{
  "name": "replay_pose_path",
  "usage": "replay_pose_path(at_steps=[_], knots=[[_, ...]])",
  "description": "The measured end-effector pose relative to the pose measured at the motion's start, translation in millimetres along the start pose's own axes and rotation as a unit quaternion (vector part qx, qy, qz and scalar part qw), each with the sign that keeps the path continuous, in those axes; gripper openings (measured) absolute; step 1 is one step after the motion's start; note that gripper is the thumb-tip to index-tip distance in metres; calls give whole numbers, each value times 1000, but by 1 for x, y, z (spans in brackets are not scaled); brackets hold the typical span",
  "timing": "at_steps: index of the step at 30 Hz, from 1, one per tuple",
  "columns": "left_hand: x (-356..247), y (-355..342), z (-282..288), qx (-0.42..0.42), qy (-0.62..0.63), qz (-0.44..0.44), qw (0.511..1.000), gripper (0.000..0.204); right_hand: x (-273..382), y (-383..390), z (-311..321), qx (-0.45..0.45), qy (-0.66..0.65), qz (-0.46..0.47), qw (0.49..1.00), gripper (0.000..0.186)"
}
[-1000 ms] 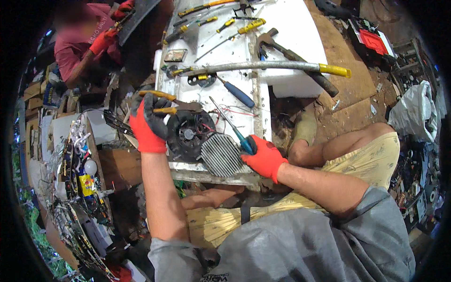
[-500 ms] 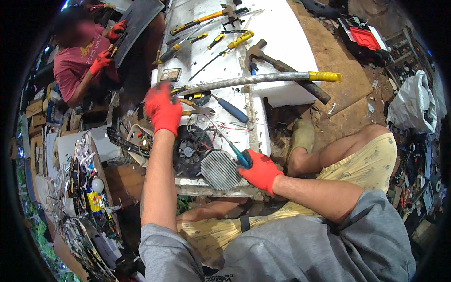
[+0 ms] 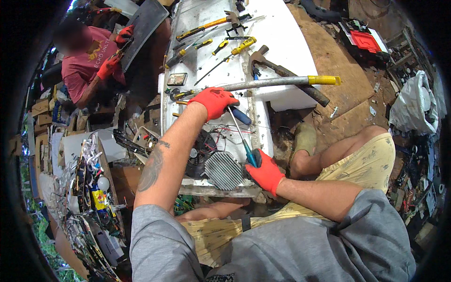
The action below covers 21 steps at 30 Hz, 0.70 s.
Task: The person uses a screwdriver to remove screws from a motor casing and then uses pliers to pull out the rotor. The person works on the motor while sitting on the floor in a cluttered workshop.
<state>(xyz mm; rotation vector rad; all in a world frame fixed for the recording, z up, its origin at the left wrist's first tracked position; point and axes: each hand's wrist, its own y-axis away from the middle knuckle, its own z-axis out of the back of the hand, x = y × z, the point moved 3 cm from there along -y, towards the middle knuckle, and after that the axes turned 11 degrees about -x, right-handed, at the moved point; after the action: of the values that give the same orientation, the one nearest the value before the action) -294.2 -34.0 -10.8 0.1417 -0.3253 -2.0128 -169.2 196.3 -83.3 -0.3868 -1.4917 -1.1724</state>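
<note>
My left hand, in a red glove, is stretched out palm down over a white panel, just below a long metal bar with a yellow end. Its fingers touch a blue-handled screwdriver; whether they grip anything is hidden. My right hand, also red-gloved, is shut on a teal-handled screwdriver whose shaft points up toward the left hand. Beside the right hand lies a grey ribbed grille, with a black fan and loose wires next to it.
Hammers, yellow-handled screwdrivers and other tools lie on the panel's far end. A person in a red shirt with red gloves handles a dark sheet at upper left. Electronic scrap is piled left; a white bag sits right.
My left hand has let go of the black fan and moved up the panel to the blue-handled screwdriver under the metal bar. The right hand has kept the teal screwdriver by the grille.
</note>
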Motion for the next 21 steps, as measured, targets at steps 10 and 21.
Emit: replay_pose_path(at_steps=[10,21], knots=[[-5,26,11,-121,12,33,992,47,-9,5,-4,-78,-11,51,996,35],[24,112,-5,-415,439,305,736,34,4,6,-6,-3,17,43,999,34]])
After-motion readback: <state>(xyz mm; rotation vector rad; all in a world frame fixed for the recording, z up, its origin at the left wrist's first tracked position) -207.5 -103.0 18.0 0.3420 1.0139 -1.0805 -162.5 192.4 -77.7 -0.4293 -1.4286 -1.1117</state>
